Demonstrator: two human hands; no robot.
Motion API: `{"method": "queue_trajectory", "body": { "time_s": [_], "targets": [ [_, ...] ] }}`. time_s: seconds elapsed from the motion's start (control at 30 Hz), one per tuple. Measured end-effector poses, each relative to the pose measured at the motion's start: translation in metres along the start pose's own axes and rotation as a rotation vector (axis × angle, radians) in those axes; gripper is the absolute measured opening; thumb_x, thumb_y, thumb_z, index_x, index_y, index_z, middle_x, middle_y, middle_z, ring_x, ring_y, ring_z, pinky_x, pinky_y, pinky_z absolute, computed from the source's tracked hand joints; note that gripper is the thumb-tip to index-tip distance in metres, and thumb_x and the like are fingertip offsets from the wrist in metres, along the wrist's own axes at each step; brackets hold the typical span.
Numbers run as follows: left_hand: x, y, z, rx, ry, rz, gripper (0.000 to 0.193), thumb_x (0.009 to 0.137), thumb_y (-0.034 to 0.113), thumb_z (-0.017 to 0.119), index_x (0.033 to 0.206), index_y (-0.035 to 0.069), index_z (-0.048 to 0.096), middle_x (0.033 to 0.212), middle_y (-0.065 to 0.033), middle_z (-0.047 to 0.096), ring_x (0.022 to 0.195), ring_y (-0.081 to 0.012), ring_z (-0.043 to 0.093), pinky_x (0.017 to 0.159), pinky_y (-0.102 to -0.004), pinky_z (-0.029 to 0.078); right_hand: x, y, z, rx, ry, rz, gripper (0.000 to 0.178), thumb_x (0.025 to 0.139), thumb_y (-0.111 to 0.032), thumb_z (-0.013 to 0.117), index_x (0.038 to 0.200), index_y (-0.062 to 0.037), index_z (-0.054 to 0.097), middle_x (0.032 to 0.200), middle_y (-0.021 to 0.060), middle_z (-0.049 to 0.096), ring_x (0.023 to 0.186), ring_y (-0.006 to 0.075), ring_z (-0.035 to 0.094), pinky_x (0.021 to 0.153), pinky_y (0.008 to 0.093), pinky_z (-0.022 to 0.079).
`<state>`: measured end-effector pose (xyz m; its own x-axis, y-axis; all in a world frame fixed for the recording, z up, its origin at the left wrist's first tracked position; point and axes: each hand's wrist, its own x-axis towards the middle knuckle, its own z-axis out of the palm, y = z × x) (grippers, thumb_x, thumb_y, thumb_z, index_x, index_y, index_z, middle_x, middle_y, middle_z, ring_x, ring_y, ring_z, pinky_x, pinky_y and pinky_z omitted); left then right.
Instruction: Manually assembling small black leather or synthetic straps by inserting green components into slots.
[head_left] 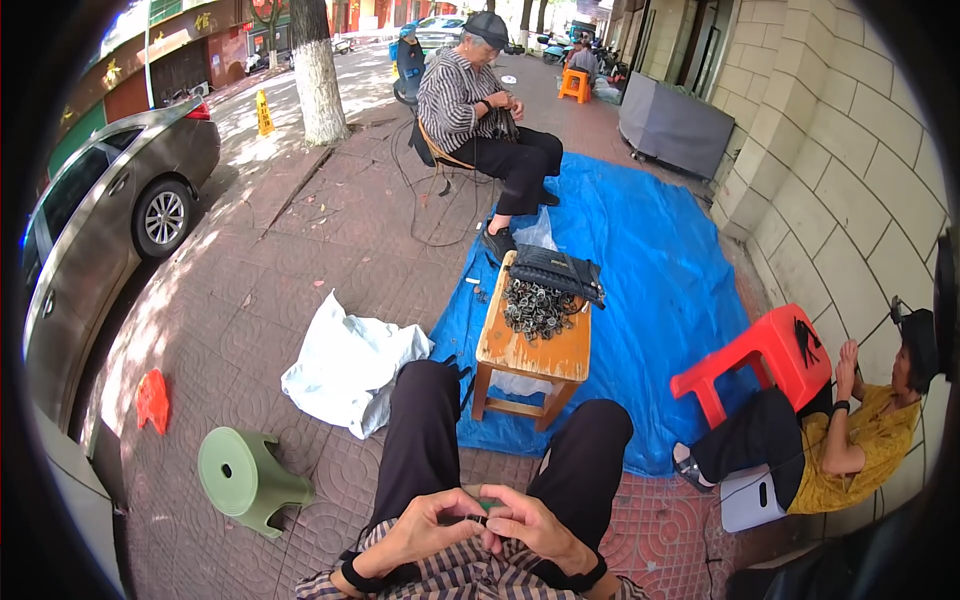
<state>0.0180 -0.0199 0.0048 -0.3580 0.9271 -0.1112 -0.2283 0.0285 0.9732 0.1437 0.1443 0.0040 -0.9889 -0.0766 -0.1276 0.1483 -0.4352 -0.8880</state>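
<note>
Above my lap, my left hand (438,526) and my right hand (532,522) meet with fingers pinched together. Between the fingertips they hold a small dark piece (480,519), too small to make out its kind. A bit of green shows just behind it, partly hidden by the fingers. In front of my knees stands a worn wooden stool (535,359). On it lies a heap of small black and metallic ring-like pieces (538,310), with a black quilted bag (556,272) behind the heap.
A blue tarp (650,250) spreads under the stool. A white sack (350,365) and a green stool (240,475) are to my left. Right, a person in yellow (865,450) sits by a red stool (770,350). Ahead, another person (465,105) sits handling something. A car (120,190) stands left.
</note>
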Motion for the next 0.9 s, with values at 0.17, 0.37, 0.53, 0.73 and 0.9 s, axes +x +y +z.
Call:
{"method": "queue_trajectory", "body": {
  "time_s": [0.17, 0.37, 0.53, 0.73, 0.9],
  "targets": [
    [0.0, -0.003, -0.002, -0.07, 0.045, 0.022, 0.015, 0.087, 0.004, 0.063, 0.1, -0.001, 0.057, 0.092, -0.0038, 0.062, 0.083, -0.0065, 0.057, 0.074, -0.0218, 0.048, 0.005, 0.006, -0.003, -0.025, 0.026, -0.049, 0.048, 0.097, -0.013, 0.044, 0.138, 0.0047, 0.026, 0.084, 0.0111, 0.059, 0.073, 0.0131, 0.057, 0.067, 0.0247, 0.048],
    [0.003, 0.003, -0.002, 0.04, 0.036, 0.006, 0.012, 0.086, 0.003, 0.064, 0.096, -0.001, 0.058, 0.09, -0.0042, 0.062, 0.081, -0.0062, 0.058, 0.072, -0.0214, 0.049, 0.004, 0.004, -0.003, -0.055, 0.01, -0.02, 0.05, 0.097, -0.014, 0.045, 0.139, 0.0044, 0.025, 0.081, 0.0104, 0.06, 0.068, 0.0117, 0.057, 0.065, 0.0228, 0.047],
    [0.005, 0.007, 0.001, 0.058, -0.038, 0.02, 0.01, 0.085, 0.003, 0.064, 0.093, -0.001, 0.06, 0.087, -0.0054, 0.065, 0.081, -0.0095, 0.062, 0.073, -0.0239, 0.052, 0.002, 0.004, -0.004, -0.045, 0.019, 0.032, 0.051, 0.094, -0.01, 0.047, 0.139, 0.005, 0.026, 0.082, 0.0129, 0.062, 0.066, 0.0137, 0.059, 0.063, 0.0244, 0.049],
    [0.007, 0.008, 0.004, 0.071, -0.073, -0.015, 0.013, 0.085, 0.005, 0.066, 0.095, -0.002, 0.06, 0.087, -0.005, 0.063, 0.081, -0.0083, 0.059, 0.072, -0.0236, 0.049, -0.001, 0.002, -0.004, -0.008, 0.01, 0.039, 0.051, 0.096, -0.012, 0.045, 0.14, 0.003, 0.024, 0.08, 0.0099, 0.06, 0.065, 0.0123, 0.058, 0.063, 0.0232, 0.048],
    [0.008, 0.003, 0.004, 0.143, 0.025, 0.024, 0.016, 0.086, 0.008, 0.066, 0.095, -0.001, 0.059, 0.086, -0.004, 0.063, 0.08, -0.0077, 0.059, 0.072, -0.0232, 0.049, 0.0, 0.002, -0.005, 0.08, 0.02, 0.0, 0.052, 0.097, -0.012, 0.045, 0.14, 0.0036, 0.023, 0.081, 0.0101, 0.06, 0.068, 0.0128, 0.058, 0.065, 0.0241, 0.048]
  ]
}}
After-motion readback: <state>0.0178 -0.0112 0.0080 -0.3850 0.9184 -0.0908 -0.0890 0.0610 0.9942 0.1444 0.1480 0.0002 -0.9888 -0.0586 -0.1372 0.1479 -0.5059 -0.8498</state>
